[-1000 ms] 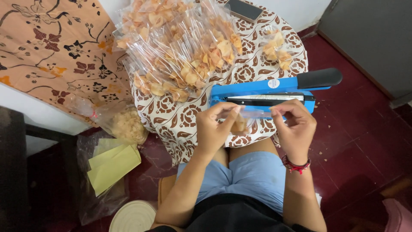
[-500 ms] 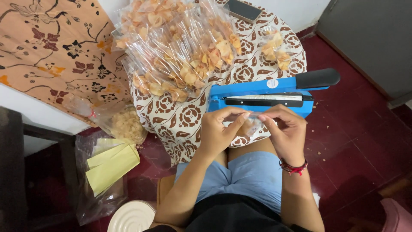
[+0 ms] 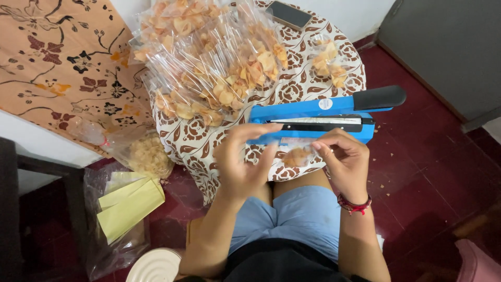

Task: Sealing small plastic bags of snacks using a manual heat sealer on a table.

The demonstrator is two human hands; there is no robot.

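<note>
Heap of clear chip bags point(image 3: 209, 68) at upper centre; one more point(image 3: 329, 60) apart at upper right. Small clear bag point(image 3: 297, 154) at centre. Round white label point(image 3: 324, 104) on blue sealer. Dark phone screen point(image 3: 288, 14) at top.

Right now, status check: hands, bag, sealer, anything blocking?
Left hand and right hand pinch a small clear snack bag at the blue heat sealer. Sealer arm raised. Pile of filled bags behind, not blocking.
</note>
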